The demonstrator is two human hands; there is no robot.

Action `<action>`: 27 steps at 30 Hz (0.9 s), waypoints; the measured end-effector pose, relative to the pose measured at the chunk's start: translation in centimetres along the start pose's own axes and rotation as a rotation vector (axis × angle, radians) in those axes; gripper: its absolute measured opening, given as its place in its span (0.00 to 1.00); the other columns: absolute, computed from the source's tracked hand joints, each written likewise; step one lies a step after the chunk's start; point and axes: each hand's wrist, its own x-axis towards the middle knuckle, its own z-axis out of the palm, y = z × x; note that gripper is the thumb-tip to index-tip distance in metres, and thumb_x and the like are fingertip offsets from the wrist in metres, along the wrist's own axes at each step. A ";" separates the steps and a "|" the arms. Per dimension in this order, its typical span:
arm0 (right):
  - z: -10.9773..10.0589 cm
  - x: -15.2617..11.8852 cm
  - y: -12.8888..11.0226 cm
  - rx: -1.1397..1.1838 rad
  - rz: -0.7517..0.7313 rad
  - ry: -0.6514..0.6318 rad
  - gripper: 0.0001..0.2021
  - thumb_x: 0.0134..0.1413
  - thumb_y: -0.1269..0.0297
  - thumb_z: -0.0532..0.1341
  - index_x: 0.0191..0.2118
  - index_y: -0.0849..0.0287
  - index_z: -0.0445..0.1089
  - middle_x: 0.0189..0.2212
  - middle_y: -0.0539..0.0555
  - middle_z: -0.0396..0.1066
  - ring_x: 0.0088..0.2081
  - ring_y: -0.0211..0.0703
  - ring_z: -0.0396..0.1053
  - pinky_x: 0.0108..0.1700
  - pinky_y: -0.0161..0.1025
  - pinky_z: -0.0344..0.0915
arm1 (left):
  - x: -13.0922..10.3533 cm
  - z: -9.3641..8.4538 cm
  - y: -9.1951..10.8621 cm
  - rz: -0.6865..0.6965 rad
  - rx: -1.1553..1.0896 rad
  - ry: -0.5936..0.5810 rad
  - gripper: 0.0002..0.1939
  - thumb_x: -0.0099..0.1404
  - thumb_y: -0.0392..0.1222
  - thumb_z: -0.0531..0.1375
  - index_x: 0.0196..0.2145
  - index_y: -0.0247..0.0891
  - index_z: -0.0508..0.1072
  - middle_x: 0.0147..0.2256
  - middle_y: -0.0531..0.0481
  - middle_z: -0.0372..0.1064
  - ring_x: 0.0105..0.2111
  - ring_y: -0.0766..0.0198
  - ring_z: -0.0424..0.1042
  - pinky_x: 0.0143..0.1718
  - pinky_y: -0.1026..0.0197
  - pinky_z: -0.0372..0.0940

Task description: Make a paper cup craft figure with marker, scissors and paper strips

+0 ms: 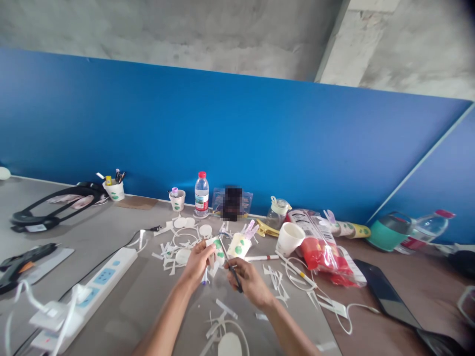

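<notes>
My left hand point(201, 260) pinches a white paper cup piece point(219, 252) with green leaf prints. In my right hand point(246, 280) is a pair of scissors point(233, 271), dark-handled, with its blades up against the cup piece. Just behind them, a printed paper cup point(239, 245) lies tilted, with purple-tipped strips sticking out of it. Cut paper strips point(171, 251) and round white discs are scattered left of my hands. More strips and a disc point(229, 344) lie nearer to me.
A power strip point(97, 285) with plugs and cables lies at left. Behind stand a water bottle point(202, 196) and a cup of pens point(114, 189). On the right are a white cup point(290, 239), a red plastic package point(322, 247) and a phone point(386, 292). A blue partition point(237, 133) borders the back.
</notes>
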 end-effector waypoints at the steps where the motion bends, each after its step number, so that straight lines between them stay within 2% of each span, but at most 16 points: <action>1: 0.0 0.0 0.0 0.003 0.001 -0.003 0.15 0.49 0.54 0.62 0.37 0.60 0.64 0.16 0.43 0.58 0.19 0.32 0.53 0.24 0.33 0.51 | 0.0 0.0 0.0 -0.007 -0.004 0.004 0.13 0.49 0.44 0.68 0.20 0.36 0.68 0.14 0.57 0.62 0.15 0.73 0.59 0.20 0.68 0.54; 8: -0.1 -0.1 -0.3 -0.006 0.012 -0.006 0.15 0.49 0.54 0.62 0.37 0.61 0.64 0.17 0.43 0.58 0.19 0.32 0.53 0.24 0.33 0.51 | -0.2 0.0 0.5 -0.046 -0.019 0.008 0.12 0.47 0.43 0.68 0.21 0.35 0.69 0.16 0.56 0.63 0.16 0.73 0.61 0.20 0.68 0.55; 18: -0.3 0.1 -0.3 -0.022 -0.011 0.013 0.11 0.50 0.58 0.60 0.36 0.60 0.66 0.16 0.42 0.57 0.19 0.31 0.51 0.23 0.32 0.50 | 0.0 -0.1 0.3 -0.030 -0.033 0.005 0.13 0.49 0.43 0.68 0.20 0.35 0.68 0.15 0.57 0.63 0.15 0.72 0.60 0.22 0.67 0.57; 21: -0.3 0.1 -0.4 0.078 -0.019 0.059 0.10 0.49 0.60 0.59 0.35 0.60 0.66 0.17 0.43 0.57 0.19 0.31 0.52 0.24 0.32 0.50 | 0.2 -0.2 0.3 -0.011 -0.121 0.040 0.14 0.49 0.43 0.68 0.20 0.36 0.67 0.14 0.59 0.61 0.15 0.72 0.60 0.22 0.67 0.58; 23: -0.3 0.2 -0.2 0.088 -0.033 0.071 0.10 0.49 0.61 0.59 0.36 0.60 0.66 0.17 0.44 0.58 0.20 0.32 0.54 0.24 0.32 0.51 | 0.5 -0.4 0.4 0.020 -0.204 0.104 0.14 0.49 0.43 0.69 0.21 0.36 0.67 0.16 0.58 0.63 0.17 0.73 0.61 0.22 0.68 0.59; 25: -0.2 0.2 0.2 -0.021 -0.040 0.075 0.11 0.49 0.61 0.58 0.38 0.60 0.66 0.18 0.45 0.60 0.20 0.34 0.56 0.25 0.32 0.52 | 0.8 -0.7 0.5 0.052 -0.278 0.153 0.14 0.48 0.43 0.70 0.22 0.35 0.68 0.19 0.57 0.66 0.18 0.73 0.63 0.23 0.69 0.59; 27: -0.1 0.1 0.6 -0.232 -0.046 0.091 0.11 0.49 0.62 0.58 0.39 0.60 0.68 0.18 0.47 0.63 0.21 0.35 0.58 0.25 0.33 0.52 | 1.0 -1.0 0.7 0.073 -0.331 0.157 0.14 0.49 0.44 0.69 0.23 0.36 0.67 0.19 0.56 0.68 0.19 0.72 0.64 0.24 0.68 0.61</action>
